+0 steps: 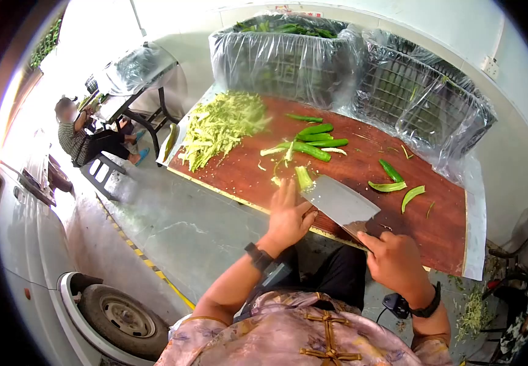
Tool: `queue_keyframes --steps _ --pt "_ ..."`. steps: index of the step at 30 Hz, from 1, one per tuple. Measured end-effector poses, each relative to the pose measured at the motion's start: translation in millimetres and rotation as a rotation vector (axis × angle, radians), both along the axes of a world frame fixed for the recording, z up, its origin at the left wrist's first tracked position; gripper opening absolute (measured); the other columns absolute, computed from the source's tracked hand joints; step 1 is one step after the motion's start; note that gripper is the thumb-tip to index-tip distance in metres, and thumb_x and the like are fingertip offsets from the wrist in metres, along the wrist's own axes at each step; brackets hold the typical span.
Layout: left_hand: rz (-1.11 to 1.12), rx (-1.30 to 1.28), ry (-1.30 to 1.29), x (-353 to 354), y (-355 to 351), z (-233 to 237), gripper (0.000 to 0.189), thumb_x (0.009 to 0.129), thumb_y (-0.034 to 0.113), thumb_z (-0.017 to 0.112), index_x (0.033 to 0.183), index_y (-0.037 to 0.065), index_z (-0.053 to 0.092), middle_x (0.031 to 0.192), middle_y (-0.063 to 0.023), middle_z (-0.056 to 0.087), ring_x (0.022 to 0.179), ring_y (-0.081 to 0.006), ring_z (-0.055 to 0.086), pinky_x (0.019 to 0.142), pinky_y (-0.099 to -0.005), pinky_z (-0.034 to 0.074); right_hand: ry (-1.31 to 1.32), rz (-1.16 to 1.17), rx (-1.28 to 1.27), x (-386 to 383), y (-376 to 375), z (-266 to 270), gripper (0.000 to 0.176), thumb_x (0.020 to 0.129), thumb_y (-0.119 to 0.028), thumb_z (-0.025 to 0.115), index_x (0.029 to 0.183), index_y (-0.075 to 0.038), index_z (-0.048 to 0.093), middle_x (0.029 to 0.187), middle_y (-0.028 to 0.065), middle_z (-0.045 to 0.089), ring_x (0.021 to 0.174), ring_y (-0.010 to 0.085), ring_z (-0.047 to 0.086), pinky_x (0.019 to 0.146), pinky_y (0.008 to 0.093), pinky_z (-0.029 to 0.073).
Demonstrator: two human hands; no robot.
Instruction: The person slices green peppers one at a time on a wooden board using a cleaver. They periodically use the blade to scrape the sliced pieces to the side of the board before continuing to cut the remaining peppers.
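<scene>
My right hand (394, 261) is wrapped round the handle of a cleaver (344, 202). Its broad blade points left and lies low over the brown tabletop (252, 174). Beside the blade's tip, my left hand (287, 215) has its fingers stretched forward and its thumb apart, the fingertips close to small pale green scraps. A cut light-green pepper piece (303, 178) is just ahead of the blade. Farther back are several whole green peppers (314, 138) and one long pepper (305, 150). To the right lie a dark green pepper (390, 171) and split pepper pieces (413, 196).
A heap of pale green shreds (224, 125) covers the table's far left. Plastic-lined crates (282, 61) of green peppers stand behind. A van wheel (123, 317) is at lower left. Another person (87, 134) sits at a side table. Shreds (474, 314) litter the floor at right.
</scene>
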State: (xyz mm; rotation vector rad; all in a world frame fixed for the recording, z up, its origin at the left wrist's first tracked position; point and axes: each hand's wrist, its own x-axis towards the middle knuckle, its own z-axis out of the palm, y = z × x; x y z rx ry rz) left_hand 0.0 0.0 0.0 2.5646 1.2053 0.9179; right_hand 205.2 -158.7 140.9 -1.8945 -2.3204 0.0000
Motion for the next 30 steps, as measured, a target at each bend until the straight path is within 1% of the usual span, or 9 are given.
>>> queue_keyframes --steps 2,9,15,18,22,24,25,27,30 --pt "-0.017 -0.036 0.000 -0.3 0.1 2.2 0.031 0.085 0.034 0.069 0.108 0.014 0.073 0.151 -0.0316 0.030 0.142 -0.0509 0.023 0.109 -0.0627 0.026 0.053 0.042 0.060 -7.0 13.5 -6.9 0.038 0.076 -0.010 0.067 0.114 -0.011 0.070 0.069 0.0129 0.057 0.061 0.0327 0.061 0.057 0.0430 0.050" --pt "-0.008 0.027 -0.054 2.2 4.1 3.3 0.033 0.085 0.034 0.068 0.111 0.014 0.072 0.151 -0.0336 0.027 0.140 -0.0517 0.024 0.110 -0.0580 0.028 0.123 -0.001 0.221 -14.1 47.9 -42.3 0.038 0.077 -0.010 0.068 0.114 -0.012 0.070 0.070 0.0126 0.058 0.063 0.0336 0.062 0.057 0.0434 0.050" --pt "-0.085 -0.042 -0.210 -6.2 27.3 13.9 0.028 0.082 0.016 0.065 0.108 0.007 0.071 0.138 -0.0252 0.049 0.129 -0.0483 0.043 0.105 -0.0527 0.037 0.329 -0.098 0.286 9.3 14.4 -27.6 0.043 0.074 -0.004 0.069 0.117 -0.010 0.068 0.072 0.0147 0.061 0.065 0.0353 0.062 0.059 0.0434 0.050" --pt "-0.186 0.166 -0.110 -3.0 48.9 35.8 0.030 0.078 0.006 0.059 0.105 0.007 0.069 0.128 -0.0173 0.058 0.126 -0.0377 0.049 0.104 -0.0498 0.041 0.318 -0.107 0.302 16.4 -0.1 -32.5 0.042 0.075 -0.006 0.070 0.117 -0.010 0.068 0.074 0.0150 0.062 0.065 0.0352 0.062 0.058 0.0443 0.050" --pt "-0.182 0.225 0.079 3.1 61.7 36.2 0.033 0.078 0.009 0.060 0.110 0.008 0.068 0.122 -0.0138 0.061 0.120 -0.0342 0.054 0.102 -0.0479 0.042 0.300 -0.148 0.247 15.0 -18.5 -29.7 0.042 0.074 -0.003 0.070 0.115 -0.008 0.069 0.077 0.0162 0.064 0.067 0.0352 0.063 0.059 0.0437 0.049" --pt "-0.062 0.145 0.188 4.9 56.0 38.3 0.032 0.079 0.015 0.066 0.110 0.013 0.068 0.112 -0.0102 0.065 0.110 -0.0307 0.059 0.092 -0.0455 0.047 0.314 -0.151 0.253 15.6 -26.4 -27.5 0.042 0.074 -0.003 0.070 0.115 -0.008 0.069 0.078 0.0161 0.064 0.067 0.0352 0.063 0.059 0.0434 0.050" --pt "-0.065 0.147 0.191 6.1 49.2 40.0 0.032 0.079 0.015 0.066 0.110 0.013 0.068 0.112 -0.0102 0.065 0.110 -0.0307 0.059 0.092 -0.0455 0.047 0.330 -0.154 0.251 16.2 -29.2 -28.0 0.042 0.074 -0.003 0.070 0.115 -0.007 0.068 0.078 0.0160 0.065 0.068 0.0352 0.063 0.060 0.0431 0.050" --pt "0.013 0.102 0.112 8.8 29.1 41.3 0.031 0.079 0.021 0.069 0.110 0.013 0.069 0.106 -0.0084 0.065 0.096 -0.0293 0.063 0.083 -0.0454 0.049 0.320 -0.159 0.257 18.0 -32.1 -30.5 0.042 0.073 -0.002 0.070 0.115 -0.007 0.068 0.078 0.0159 0.065 0.068 0.0352 0.063 0.060 0.0430 0.050" --pt "0.002 0.160 0.110 9.6 8.4 25.9 0.021 0.081 0.023 0.069 0.098 0.010 0.069 0.096 -0.0098 0.062 0.087 -0.0307 0.062 0.075 -0.0454 0.049 0.300 -0.142 0.288 18.8 -31.1 -35.4 0.041 0.073 -0.004 0.071 0.114 -0.007 0.068 0.075 0.0141 0.063 0.065 0.0337 0.063 0.058 0.0431 0.050"
